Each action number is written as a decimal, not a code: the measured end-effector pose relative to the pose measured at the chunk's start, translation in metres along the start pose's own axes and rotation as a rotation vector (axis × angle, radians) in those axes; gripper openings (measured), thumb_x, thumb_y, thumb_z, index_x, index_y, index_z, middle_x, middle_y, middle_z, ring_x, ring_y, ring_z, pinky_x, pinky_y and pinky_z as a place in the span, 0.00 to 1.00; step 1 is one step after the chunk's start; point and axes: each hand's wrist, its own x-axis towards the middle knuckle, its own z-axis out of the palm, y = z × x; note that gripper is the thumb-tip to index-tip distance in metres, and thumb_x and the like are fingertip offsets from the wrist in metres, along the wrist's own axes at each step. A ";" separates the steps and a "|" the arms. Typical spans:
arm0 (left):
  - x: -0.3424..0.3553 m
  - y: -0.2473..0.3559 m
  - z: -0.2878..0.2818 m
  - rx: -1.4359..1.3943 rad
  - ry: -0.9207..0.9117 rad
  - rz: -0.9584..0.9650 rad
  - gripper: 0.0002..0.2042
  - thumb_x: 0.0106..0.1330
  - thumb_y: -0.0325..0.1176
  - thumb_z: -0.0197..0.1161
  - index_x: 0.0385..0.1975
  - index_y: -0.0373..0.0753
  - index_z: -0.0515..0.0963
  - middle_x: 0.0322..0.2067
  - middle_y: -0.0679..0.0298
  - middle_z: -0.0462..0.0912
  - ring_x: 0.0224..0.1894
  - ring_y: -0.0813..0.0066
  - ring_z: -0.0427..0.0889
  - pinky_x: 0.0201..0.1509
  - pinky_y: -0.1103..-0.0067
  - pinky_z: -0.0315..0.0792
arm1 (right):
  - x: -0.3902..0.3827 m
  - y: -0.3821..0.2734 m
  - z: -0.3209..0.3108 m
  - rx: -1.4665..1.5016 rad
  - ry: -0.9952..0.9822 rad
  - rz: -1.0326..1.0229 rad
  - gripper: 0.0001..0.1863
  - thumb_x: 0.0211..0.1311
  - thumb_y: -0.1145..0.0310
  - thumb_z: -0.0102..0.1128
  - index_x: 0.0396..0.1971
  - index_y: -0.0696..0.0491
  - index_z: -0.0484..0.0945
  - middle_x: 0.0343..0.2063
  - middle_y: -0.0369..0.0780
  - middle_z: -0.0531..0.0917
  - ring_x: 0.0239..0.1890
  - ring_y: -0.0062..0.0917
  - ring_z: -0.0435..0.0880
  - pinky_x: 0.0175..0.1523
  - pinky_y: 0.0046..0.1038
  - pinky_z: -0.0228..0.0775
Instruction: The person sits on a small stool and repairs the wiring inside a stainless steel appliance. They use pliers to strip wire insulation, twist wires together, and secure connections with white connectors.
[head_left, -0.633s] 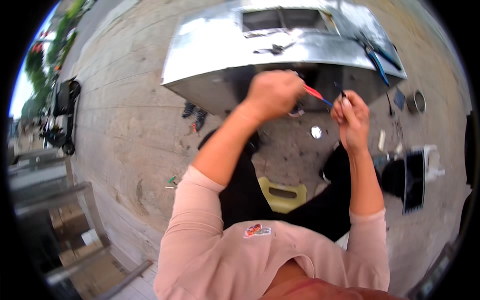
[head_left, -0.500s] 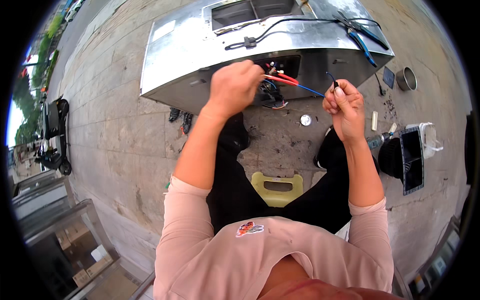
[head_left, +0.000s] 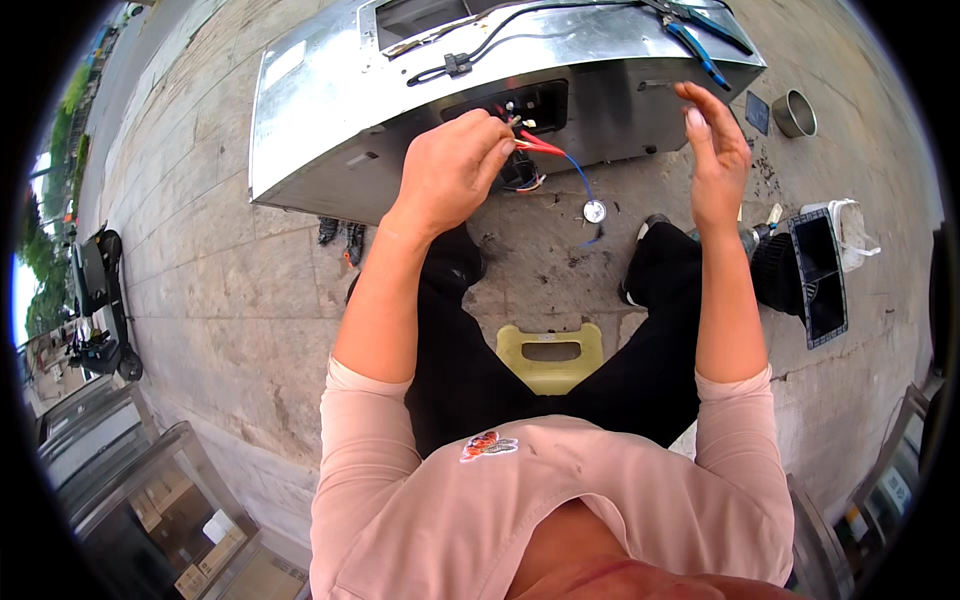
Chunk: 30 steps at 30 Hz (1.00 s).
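My left hand (head_left: 455,170) is closed in a pinch on wires at the opening in the front of a metal cabinet (head_left: 330,110). From beside its fingers come red-sleeved wires (head_left: 541,145), and a long blue wire (head_left: 583,178) droops from them toward the ground. My right hand (head_left: 718,155) is raised to the right, off the cabinet's front. Its thumb and fingers are apart, with nothing seen between them. More wires and small connectors show in the dark opening (head_left: 546,104), partly hidden by my left hand.
Blue-handled pliers (head_left: 697,52) and a black cord (head_left: 480,52) lie on the cabinet. A round metal cup (head_left: 795,114), a divided black tray (head_left: 820,280) and a white bucket (head_left: 850,235) stand at right. A yellow stool (head_left: 550,372) shows between my legs.
My right hand has let go of the blue wire and opened, moving up and right. The wire has dropped. My left hand stays at the wires while the view has shifted slightly.
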 end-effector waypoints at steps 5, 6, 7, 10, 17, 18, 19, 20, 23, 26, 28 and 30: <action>0.012 0.019 0.011 0.108 -0.058 0.216 0.05 0.62 0.29 0.65 0.34 0.40 0.78 0.28 0.62 0.74 0.30 0.59 0.77 0.32 0.69 0.71 | 0.002 -0.004 0.024 0.146 -0.713 0.122 0.16 0.71 0.64 0.55 0.49 0.59 0.82 0.43 0.39 0.86 0.49 0.19 0.81 0.54 0.23 0.71; 0.011 0.019 0.014 0.160 -0.073 0.225 0.05 0.61 0.30 0.66 0.35 0.41 0.78 0.28 0.62 0.74 0.31 0.59 0.78 0.33 0.68 0.71 | -0.005 -0.002 0.034 0.241 -0.786 0.209 0.17 0.72 0.63 0.55 0.50 0.59 0.82 0.42 0.39 0.86 0.47 0.19 0.81 0.54 0.23 0.71; 0.012 0.018 0.016 0.167 -0.061 0.240 0.04 0.62 0.31 0.65 0.33 0.42 0.77 0.27 0.63 0.74 0.31 0.61 0.78 0.33 0.69 0.71 | -0.011 0.001 0.043 0.341 -0.860 0.291 0.18 0.72 0.62 0.54 0.50 0.59 0.82 0.40 0.39 0.86 0.45 0.19 0.81 0.54 0.23 0.71; 0.013 0.018 0.020 0.189 -0.023 0.274 0.04 0.63 0.34 0.64 0.31 0.43 0.76 0.26 0.65 0.74 0.30 0.64 0.78 0.34 0.71 0.71 | -0.006 0.009 0.047 0.266 -0.974 0.317 0.16 0.73 0.60 0.54 0.40 0.58 0.83 0.29 0.32 0.82 0.31 0.13 0.74 0.38 0.20 0.67; 0.009 0.022 0.013 0.217 -0.029 0.272 0.05 0.60 0.33 0.67 0.31 0.43 0.78 0.26 0.65 0.75 0.28 0.63 0.76 0.33 0.71 0.70 | -0.013 0.012 0.057 0.435 -0.854 0.513 0.14 0.71 0.61 0.57 0.32 0.54 0.83 0.24 0.30 0.81 0.26 0.12 0.70 0.30 0.18 0.60; 0.006 0.023 0.011 0.214 -0.053 0.259 0.05 0.60 0.32 0.68 0.32 0.43 0.78 0.26 0.65 0.75 0.28 0.62 0.76 0.32 0.71 0.69 | -0.016 0.014 0.059 0.427 -0.815 0.543 0.13 0.71 0.61 0.57 0.31 0.54 0.83 0.24 0.30 0.81 0.26 0.12 0.71 0.30 0.18 0.61; 0.004 0.023 0.010 0.197 -0.087 0.273 0.05 0.60 0.32 0.68 0.31 0.43 0.78 0.26 0.65 0.75 0.28 0.62 0.76 0.32 0.70 0.69 | -0.019 0.016 0.061 0.399 -0.757 0.578 0.14 0.72 0.60 0.56 0.31 0.54 0.82 0.24 0.30 0.80 0.26 0.12 0.71 0.30 0.18 0.61; 0.001 0.025 0.010 0.181 -0.120 0.286 0.05 0.59 0.32 0.68 0.31 0.43 0.78 0.25 0.65 0.75 0.27 0.62 0.75 0.33 0.70 0.69 | -0.023 0.018 0.064 0.371 -0.698 0.613 0.15 0.72 0.60 0.55 0.30 0.54 0.81 0.24 0.30 0.80 0.25 0.12 0.70 0.31 0.17 0.62; -0.012 0.026 0.013 0.088 -0.300 0.271 0.06 0.59 0.32 0.67 0.29 0.42 0.77 0.24 0.64 0.74 0.29 0.61 0.76 0.35 0.69 0.69 | -0.009 0.030 0.059 0.423 -0.414 0.743 0.12 0.74 0.65 0.50 0.31 0.52 0.77 0.26 0.32 0.79 0.25 0.12 0.70 0.30 0.19 0.64; -0.019 0.016 0.013 0.067 -0.424 0.104 0.05 0.60 0.31 0.66 0.30 0.40 0.77 0.26 0.63 0.75 0.31 0.59 0.78 0.37 0.68 0.71 | -0.006 0.038 0.048 0.598 -0.271 0.882 0.10 0.74 0.66 0.50 0.33 0.53 0.76 0.29 0.34 0.79 0.26 0.14 0.70 0.33 0.20 0.66; -0.017 0.011 0.010 0.047 -0.505 -0.053 0.05 0.62 0.32 0.65 0.32 0.38 0.78 0.28 0.62 0.77 0.33 0.58 0.79 0.39 0.68 0.72 | -0.009 0.040 0.049 0.655 -0.246 0.875 0.11 0.75 0.66 0.49 0.33 0.55 0.76 0.29 0.35 0.80 0.25 0.14 0.71 0.32 0.20 0.67; -0.018 -0.001 0.016 -0.079 -0.480 -0.168 0.06 0.64 0.33 0.64 0.36 0.38 0.80 0.30 0.60 0.78 0.35 0.59 0.80 0.41 0.69 0.73 | -0.011 0.039 0.051 0.719 -0.234 0.854 0.12 0.76 0.67 0.48 0.33 0.55 0.77 0.30 0.35 0.80 0.25 0.14 0.71 0.32 0.20 0.69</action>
